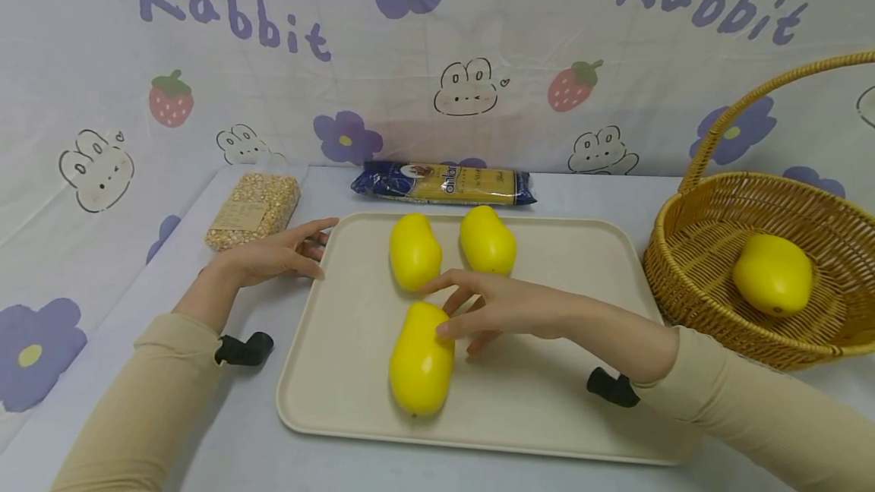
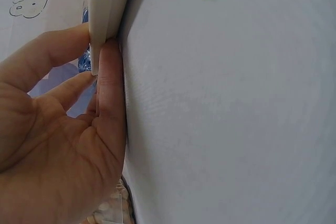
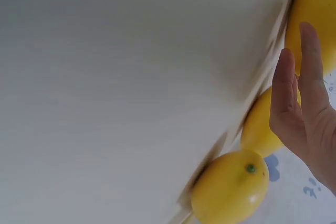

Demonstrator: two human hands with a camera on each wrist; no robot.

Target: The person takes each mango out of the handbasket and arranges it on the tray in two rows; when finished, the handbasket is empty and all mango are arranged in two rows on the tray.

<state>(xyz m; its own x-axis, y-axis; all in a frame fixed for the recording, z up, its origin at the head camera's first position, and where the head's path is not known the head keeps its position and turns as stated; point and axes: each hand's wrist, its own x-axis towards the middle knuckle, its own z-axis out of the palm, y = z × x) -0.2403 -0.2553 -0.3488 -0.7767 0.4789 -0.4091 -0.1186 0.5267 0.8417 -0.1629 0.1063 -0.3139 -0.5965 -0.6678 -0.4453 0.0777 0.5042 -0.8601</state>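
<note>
Three yellow mangoes lie on the beige tray [image 1: 560, 401]: a front mango [image 1: 420, 370], a back left mango [image 1: 415, 250] and a back right mango [image 1: 488, 241]. At the tray's left edge is my left hand [image 1: 276, 253]; the left wrist view shows that hand [image 2: 63, 114] pinching the tray rim [image 2: 107, 9], with a finger under it. My right hand [image 1: 499, 306] hovers over the tray beside the front mango, fingers spread and loosely bent. Its thumb overlaps that mango's upper right side; whether they touch I cannot tell. In the right wrist view the fingers [image 3: 311, 72] are almost straight.
To the right stands a wicker basket [image 1: 673, 302] with a tall handle, holding another mango [image 1: 772, 275]. Behind the tray lies a blue and yellow pasta packet [image 1: 451, 183]. A bag of corn kernels [image 1: 256, 207] sits at the back left, before a printed cloth backdrop [image 1: 403, 74].
</note>
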